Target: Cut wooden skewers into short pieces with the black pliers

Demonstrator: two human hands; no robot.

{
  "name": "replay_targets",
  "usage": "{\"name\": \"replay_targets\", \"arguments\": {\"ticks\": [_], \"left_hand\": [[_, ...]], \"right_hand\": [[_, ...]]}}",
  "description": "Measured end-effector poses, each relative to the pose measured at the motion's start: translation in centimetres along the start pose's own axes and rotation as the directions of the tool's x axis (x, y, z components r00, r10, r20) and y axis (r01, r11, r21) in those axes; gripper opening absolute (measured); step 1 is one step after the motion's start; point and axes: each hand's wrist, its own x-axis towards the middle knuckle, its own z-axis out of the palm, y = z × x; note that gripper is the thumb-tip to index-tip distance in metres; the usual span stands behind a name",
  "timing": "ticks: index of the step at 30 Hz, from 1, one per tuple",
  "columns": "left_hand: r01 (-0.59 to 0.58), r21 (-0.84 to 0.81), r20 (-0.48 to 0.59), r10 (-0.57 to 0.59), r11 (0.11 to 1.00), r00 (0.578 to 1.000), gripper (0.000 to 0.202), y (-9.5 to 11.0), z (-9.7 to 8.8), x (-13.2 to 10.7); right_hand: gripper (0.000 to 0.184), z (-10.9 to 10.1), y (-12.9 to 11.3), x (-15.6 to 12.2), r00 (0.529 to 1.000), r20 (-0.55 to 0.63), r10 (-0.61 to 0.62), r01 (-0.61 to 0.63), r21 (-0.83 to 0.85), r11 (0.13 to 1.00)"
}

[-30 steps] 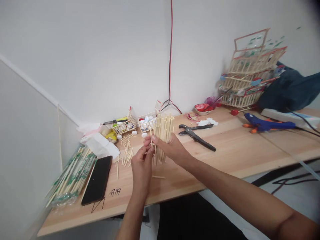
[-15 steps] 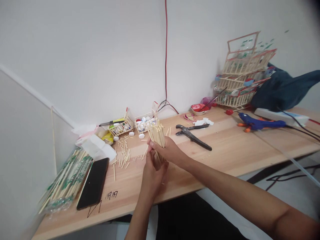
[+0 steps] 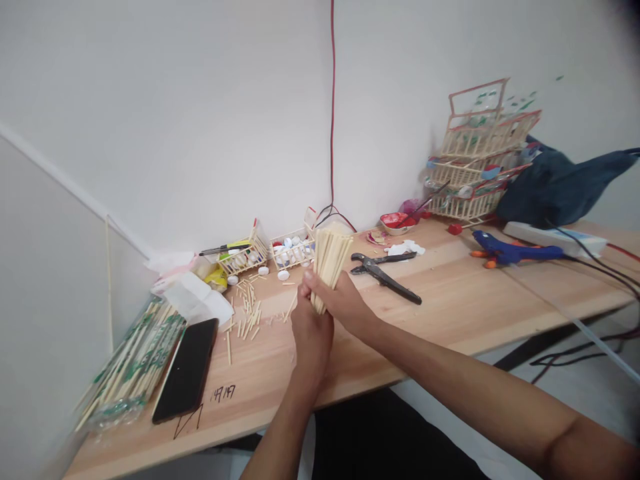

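A bundle of pale wooden sticks (image 3: 331,257) stands upright above the wooden table (image 3: 450,300), leaning slightly right. My right hand (image 3: 343,297) is wrapped round its middle. My left hand (image 3: 311,333) is closed under and around the bundle's lower end, touching my right hand. Short cut stick pieces (image 3: 249,310) lie scattered on the table just left of my hands.
Black pliers (image 3: 383,268) lie right of the hands. A black phone (image 3: 187,370) and packs of chopsticks (image 3: 133,363) sit at the left. Small stick crates with bottle caps (image 3: 273,250) stand by the wall. A blue glue gun (image 3: 510,252), stacked stick baskets (image 3: 477,167) and dark cloth (image 3: 560,183) are at the right.
The bundle has been squared up and lifted slightly. My left hand moved from the sticks' side to under the bundle's lower end. The view shifted slightly.
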Motion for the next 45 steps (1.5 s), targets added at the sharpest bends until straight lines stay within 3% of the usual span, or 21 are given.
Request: {"name": "replay_targets", "arguments": {"ticks": [3, 6, 9, 12, 16, 19, 22, 25, 26, 27, 29, 31, 33, 37, 40, 45], "left_hand": [[-0.048, -0.002, 0.043, 0.048, 0.999, 0.998, 0.028, -0.7, 0.1, 0.3], [-0.042, -0.063, 0.143, 0.050, 0.997, 0.988, 0.022, -1.5, 0.2, 0.8], [-0.044, -0.113, 0.217, 0.068, 0.993, 0.974, 0.017, -1.6, 0.1, 1.2], [-0.038, -0.102, 0.229, 0.060, 0.994, 0.972, 0.013, -0.9, 0.3, 1.6], [0.127, -0.129, 0.234, -0.094, 0.983, 0.968, 0.017, 0.2, 1.1, 1.4], [0.181, -0.129, 0.353, -0.125, 0.975, 0.927, 0.010, 0.4, 1.5, 0.6], [0.028, -0.015, 0.449, -0.018, 0.999, 0.893, 0.028, -0.1, 1.0, -0.5], [-0.269, 0.203, 0.325, 0.194, 0.941, 0.925, 0.033, -1.6, -0.6, -1.2], [-0.357, 0.266, 0.296, 0.277, 0.895, 0.914, 0.032, -2.3, -1.3, -1.3], [-0.449, 0.295, 0.293, 0.368, 0.843, 0.882, 0.030, -3.0, -2.0, -1.4], [-0.621, 0.276, 0.349, 0.526, 0.733, 0.776, 0.024, -4.7, -3.3, -1.9], [-0.734, 0.284, 0.415, 0.611, 0.617, 0.674, 0.031, -6.5, -4.2, -2.7], [-0.774, 0.334, 0.450, 0.630, 0.538, 0.632, 0.052, -8.2, -4.6, -3.5], [-0.832, 0.340, 0.511, 0.656, 0.439, 0.555, 0.050, -10.5, -4.4, -3.3], [-0.810, 0.339, 0.492, 0.644, 0.478, 0.586, 0.037, -11.1, -4.0, -1.6], [-0.616, 0.267, 0.326, 0.532, 0.742, 0.782, 0.036, -10.3, -4.0, -0.3]], "right_hand": [[0.028, -0.7, -0.6, 0.3, 0.998, 0.039, 0.050, -0.047, -0.082, 0.996], [0.028, -1.8, -0.6, 0.4, 0.972, 0.202, 0.118, -0.100, -0.098, 0.990], [0.025, -2.5, -0.6, 0.1, 0.940, 0.332, 0.078, -0.078, -0.013, 0.997], [0.029, -2.3, -0.6, -0.4, 0.970, 0.244, -0.003, -0.008, 0.044, 0.999], [0.040, -1.9, -0.7, -0.5, 0.992, 0.124, -0.029, 0.027, 0.020, 0.999], [0.044, -2.5, -0.9, 0.0, 0.999, 0.027, -0.032, 0.033, -0.036, 0.999], [0.043, -4.3, -1.7, 1.3, 0.997, -0.071, -0.030, 0.032, 0.026, 0.999], [0.037, -7.1, -3.2, 2.9, 0.996, -0.081, -0.022, 0.030, 0.098, 0.995], [0.034, -8.2, -3.7, 3.5, 0.997, -0.075, -0.016, 0.022, 0.086, 0.996], [0.031, -9.4, -4.2, 4.0, 0.999, -0.053, 0.003, -0.001, 0.031, 1.000], [0.029, -11.7, -4.9, 5.2, 0.998, 0.023, 0.055, -0.050, -0.197, 0.979], [0.027, -13.6, -5.2, 6.3, 0.997, 0.022, 0.071, -0.050, -0.501, 0.864], [0.026, -14.9, -5.1, 7.3, 0.991, 0.006, 0.136, -0.085, -0.749, 0.657], [0.029, -15.9, -3.9, 9.0, 0.941, -0.057, 0.332, -0.170, -0.931, 0.323], [0.033, -16.2, -2.5, 10.4, 0.892, -0.096, 0.441, -0.202, -0.959, 0.200], [0.017, -16.2, 0.0, 13.3, 0.875, -0.127, 0.467, -0.216, -0.966, 0.141]]}}
